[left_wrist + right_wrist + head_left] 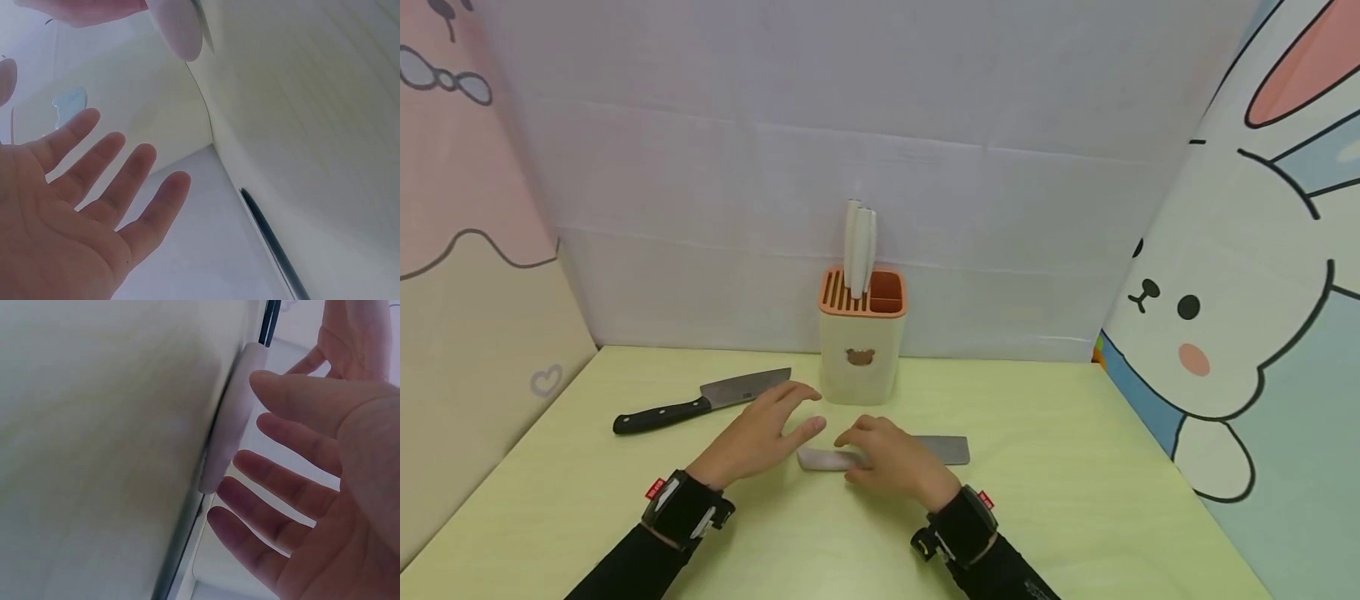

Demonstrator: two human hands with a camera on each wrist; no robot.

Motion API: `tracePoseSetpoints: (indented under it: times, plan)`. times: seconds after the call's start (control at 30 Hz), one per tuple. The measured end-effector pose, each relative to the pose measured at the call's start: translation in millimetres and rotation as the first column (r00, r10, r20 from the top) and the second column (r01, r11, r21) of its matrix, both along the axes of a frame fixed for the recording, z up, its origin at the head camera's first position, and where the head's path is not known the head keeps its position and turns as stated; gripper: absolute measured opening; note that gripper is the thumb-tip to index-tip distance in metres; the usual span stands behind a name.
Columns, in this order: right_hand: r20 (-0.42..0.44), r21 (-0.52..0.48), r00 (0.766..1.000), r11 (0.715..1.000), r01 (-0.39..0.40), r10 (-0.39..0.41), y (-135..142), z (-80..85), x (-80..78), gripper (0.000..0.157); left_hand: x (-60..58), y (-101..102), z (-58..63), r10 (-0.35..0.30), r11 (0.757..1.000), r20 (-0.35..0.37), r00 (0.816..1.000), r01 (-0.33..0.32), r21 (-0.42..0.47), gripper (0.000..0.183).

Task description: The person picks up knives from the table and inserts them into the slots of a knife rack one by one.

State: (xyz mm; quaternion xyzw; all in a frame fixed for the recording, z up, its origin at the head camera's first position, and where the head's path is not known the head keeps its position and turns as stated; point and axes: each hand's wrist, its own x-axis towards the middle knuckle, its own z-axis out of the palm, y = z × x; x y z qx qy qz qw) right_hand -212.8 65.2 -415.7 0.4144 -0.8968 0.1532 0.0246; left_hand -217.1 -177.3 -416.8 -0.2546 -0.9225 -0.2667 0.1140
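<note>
A knife with a white handle (820, 459) and a broad rectangular blade (947, 450) lies flat on the table. Over it hovers my right hand (895, 460), fingers spread; in the right wrist view the thumb and fingertips are beside the pale handle (234, 422), not curled round it. My left hand (763, 429) is held out with parted fingers, palm showing in the left wrist view, and holds nothing. Left of it lies a black-handled kitchen knife (662, 417), its blade tip partly behind that hand in the head view.
A cream knife holder (859, 379) with an orange slotted top stands at the table's back, several white handles (861, 250) upright in it. The pale yellow table (1075, 500) meets a white backdrop (715, 183); cartoon-printed panels flank both sides.
</note>
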Motion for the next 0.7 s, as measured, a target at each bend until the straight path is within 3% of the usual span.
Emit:
tracePoseSetpoints:
  times: [0.7]
  plan:
    - [-0.188,0.046,0.98,0.998,-0.052,0.06,-7,-10.4,0.5,0.029,-1.5,-2,1.0,-0.02,1.0,0.0,1.0,0.02,0.008,0.047]
